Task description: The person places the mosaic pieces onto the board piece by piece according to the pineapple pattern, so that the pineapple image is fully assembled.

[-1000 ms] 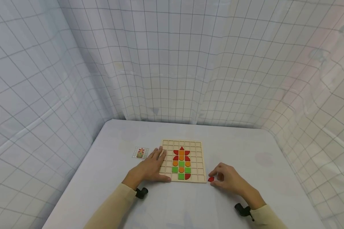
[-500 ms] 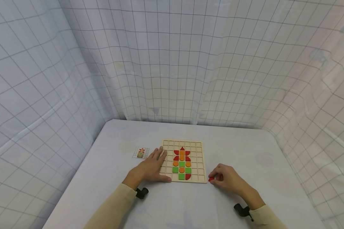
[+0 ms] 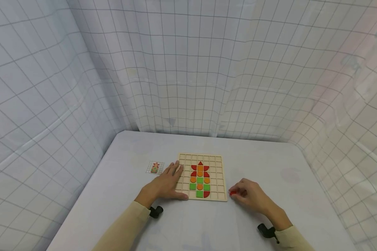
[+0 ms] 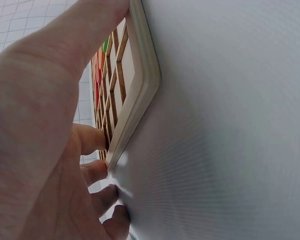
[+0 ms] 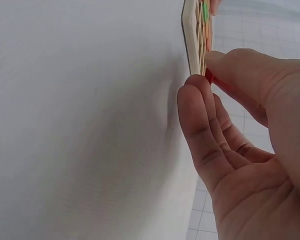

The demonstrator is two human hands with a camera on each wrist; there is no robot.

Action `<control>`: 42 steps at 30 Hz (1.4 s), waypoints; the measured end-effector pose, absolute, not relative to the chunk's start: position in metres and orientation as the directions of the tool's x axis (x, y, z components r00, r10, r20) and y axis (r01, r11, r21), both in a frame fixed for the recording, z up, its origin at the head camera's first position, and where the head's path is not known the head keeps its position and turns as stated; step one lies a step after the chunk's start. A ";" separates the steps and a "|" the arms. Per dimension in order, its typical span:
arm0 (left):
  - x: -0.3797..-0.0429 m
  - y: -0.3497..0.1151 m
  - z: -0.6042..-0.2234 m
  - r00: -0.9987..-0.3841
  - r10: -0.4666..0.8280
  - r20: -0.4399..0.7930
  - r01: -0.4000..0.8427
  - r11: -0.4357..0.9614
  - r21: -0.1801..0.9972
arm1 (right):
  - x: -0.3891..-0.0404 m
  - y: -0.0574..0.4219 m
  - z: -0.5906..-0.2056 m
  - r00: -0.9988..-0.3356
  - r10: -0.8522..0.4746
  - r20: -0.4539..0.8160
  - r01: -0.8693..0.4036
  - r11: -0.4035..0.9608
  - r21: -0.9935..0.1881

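A square wooden grid board [image 3: 216, 174] lies on the table, with red, orange and green flat pieces set in its middle columns. My left hand [image 3: 164, 184] rests with fingers spread along the board's left edge, the thumb at its front edge. In the left wrist view the thumb and fingers touch the rim [image 4: 149, 75]. Just off the board's right front corner, my right hand [image 3: 249, 196] pinches a small red piece [image 3: 233, 192] between thumb and fingertips. Most of that piece is hidden by the fingers in the right wrist view, where only a red sliver [image 5: 209, 76] shows.
A small pattern card [image 3: 155, 167] with a printed grid and coloured figure lies left of the board. The white-covered table [image 3: 257, 153] is enclosed by white gridded curtains [image 3: 194, 69] at the back and sides.
My right hand has closed its fingertips on the red piece and raised it slightly beside the board's corner. The left hand stays in place on the board.
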State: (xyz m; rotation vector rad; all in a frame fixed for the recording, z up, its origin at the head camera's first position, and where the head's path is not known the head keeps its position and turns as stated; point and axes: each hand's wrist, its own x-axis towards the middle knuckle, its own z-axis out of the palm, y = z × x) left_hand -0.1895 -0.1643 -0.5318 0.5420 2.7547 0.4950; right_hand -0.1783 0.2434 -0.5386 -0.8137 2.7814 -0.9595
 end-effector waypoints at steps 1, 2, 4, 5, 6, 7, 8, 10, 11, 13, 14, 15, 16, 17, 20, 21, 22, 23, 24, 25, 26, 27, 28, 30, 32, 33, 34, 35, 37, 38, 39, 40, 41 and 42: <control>-0.189 -0.164 -0.531 -0.887 0.410 -0.214 0.310 0.870 0.383 | -0.178 0.243 -0.538 -0.859 -0.506 0.082 -0.448 0.665 -0.597; -0.189 -0.164 -0.531 -0.887 0.410 -0.210 0.311 0.869 0.385 | -0.178 0.243 -0.537 -0.861 -0.503 0.082 -0.446 0.665 -0.599; -0.188 -0.163 -0.530 -0.888 0.411 -0.208 0.312 0.868 0.386 | -0.178 0.242 -0.535 -0.861 -0.501 0.088 -0.444 0.654 -0.612; -0.188 -0.163 -0.530 -0.888 0.411 -0.208 0.312 0.869 0.385 | -0.178 0.242 -0.534 -0.859 -0.503 0.097 -0.448 0.646 -0.618; -0.188 -0.163 -0.530 -0.888 0.410 -0.208 0.311 0.869 0.385 | -0.179 0.241 -0.534 -0.855 -0.506 0.110 -0.455 0.633 -0.626; -0.188 -0.163 -0.530 -0.888 0.409 -0.210 0.310 0.870 0.383 | -0.179 0.240 -0.533 -0.851 -0.510 0.125 -0.464 0.618 -0.635; -0.189 -0.163 -0.530 -0.888 0.408 -0.211 0.310 0.871 0.381 | -0.179 0.238 -0.534 -0.846 -0.515 0.141 -0.473 0.601 -0.644; -0.189 -0.164 -0.530 -0.887 0.408 -0.214 0.310 0.872 0.378 | -0.180 0.234 -0.534 -0.837 -0.521 0.168 -0.487 0.568 -0.664; -0.190 -0.164 -0.531 -0.887 0.408 -0.214 0.310 0.872 0.378 | -0.181 0.231 -0.534 -0.832 -0.523 0.182 -0.494 0.551 -0.673; -0.189 -0.164 -0.530 -0.887 0.409 -0.215 0.311 0.872 0.378 | -0.182 0.225 -0.534 -0.823 -0.530 0.206 -0.506 0.517 -0.690; -0.189 -0.164 -0.530 -0.887 0.410 -0.213 0.312 0.871 0.379 | -0.182 0.221 -0.534 -0.818 -0.533 0.216 -0.512 0.504 -0.695; -0.189 -0.164 -0.530 -0.887 0.411 -0.213 0.312 0.871 0.380 | -0.182 0.217 -0.534 -0.814 -0.537 0.223 -0.516 0.492 -0.701; -0.189 -0.164 -0.530 -0.887 0.410 -0.215 0.311 0.871 0.380 | -0.182 0.213 -0.533 -0.809 -0.542 0.230 -0.523 0.483 -0.703; -0.189 -0.164 -0.530 -0.886 0.410 -0.216 0.311 0.871 0.380 | -0.183 0.208 -0.533 -0.804 -0.547 0.233 -0.527 0.474 -0.705; -0.189 -0.164 -0.530 -0.886 0.411 -0.217 0.309 0.870 0.384 | -0.183 0.195 -0.530 -0.787 -0.570 0.236 -0.540 0.453 -0.709; -0.189 -0.164 -0.530 -0.885 0.411 -0.217 0.309 0.869 0.386 | -0.183 0.191 -0.530 -0.782 -0.578 0.234 -0.544 0.448 -0.710; -0.189 -0.164 -0.530 -0.885 0.412 -0.216 0.309 0.868 0.389 | -0.183 0.187 -0.530 -0.774 -0.588 0.235 -0.551 0.442 -0.708; -0.190 -0.164 -0.531 -0.885 0.412 -0.218 0.309 0.869 0.387 | -0.183 0.182 -0.529 -0.766 -0.598 0.234 -0.556 0.435 -0.709; -0.190 -0.164 -0.531 -0.885 0.412 -0.214 0.309 0.867 0.392 | -0.183 0.178 -0.529 -0.759 -0.608 0.233 -0.561 0.428 -0.709; -0.190 -0.164 -0.531 -0.885 0.412 -0.215 0.309 0.868 0.389 | -0.183 0.174 -0.530 -0.752 -0.618 0.232 -0.566 0.423 -0.708; -0.191 -0.164 -0.532 -0.886 0.412 -0.213 0.309 0.867 0.391 | -0.184 0.170 -0.530 -0.746 -0.626 0.229 -0.569 0.419 -0.708; -0.191 -0.164 -0.532 -0.886 0.410 -0.215 0.308 0.869 0.388 | -0.184 0.166 -0.531 -0.740 -0.633 0.225 -0.572 0.418 -0.705; -0.191 -0.164 -0.533 -0.887 0.409 -0.212 0.308 0.869 0.387 | -0.184 0.161 -0.531 -0.734 -0.641 0.223 -0.578 0.418 -0.701; -0.191 -0.164 -0.533 -0.887 0.408 -0.214 0.308 0.870 0.386 | -0.184 0.154 -0.532 -0.729 -0.651 0.210 -0.579 0.424 -0.696; -0.191 -0.164 -0.533 -0.888 0.407 -0.214 0.306 0.871 0.385 | -0.184 0.146 -0.533 -0.720 -0.663 0.205 -0.590 0.429 -0.684; -0.191 -0.165 -0.533 -0.887 0.407 -0.218 0.306 0.871 0.384 | -0.184 0.142 -0.533 -0.715 -0.669 0.205 -0.598 0.433 -0.674; -0.190 -0.165 -0.533 -0.887 0.408 -0.218 0.306 0.870 0.386 | -0.184 0.139 -0.534 -0.707 -0.676 0.206 -0.607 0.432 -0.667; -0.190 -0.165 -0.532 -0.886 0.408 -0.220 0.305 0.871 0.385 | -0.184 0.136 -0.534 -0.701 -0.682 0.206 -0.614 0.431 -0.662; -0.189 -0.164 -0.531 -0.887 0.409 -0.214 0.307 0.869 0.387 | -0.184 0.129 -0.534 -0.687 -0.696 0.208 -0.631 0.429 -0.646; -0.188 -0.164 -0.531 -0.887 0.409 -0.212 0.308 0.869 0.388 | -0.184 0.127 -0.534 -0.681 -0.702 0.208 -0.639 0.431 -0.638; -0.188 -0.164 -0.530 -0.887 0.410 -0.212 0.309 0.869 0.386 | -0.184 0.124 -0.534 -0.674 -0.708 0.211 -0.649 0.431 -0.627; -0.188 -0.165 -0.529 -0.887 0.410 -0.212 0.310 0.869 0.385 | -0.184 0.122 -0.534 -0.668 -0.714 0.211 -0.657 0.432 -0.618; -0.188 -0.165 -0.529 -0.887 0.411 -0.211 0.311 0.869 0.384 | -0.184 0.120 -0.534 -0.665 -0.717 0.209 -0.663 0.438 -0.607; -0.188 -0.165 -0.529 -0.887 0.412 -0.211 0.312 0.869 0.384 | -0.184 0.118 -0.534 -0.662 -0.721 0.206 -0.668 0.442 -0.598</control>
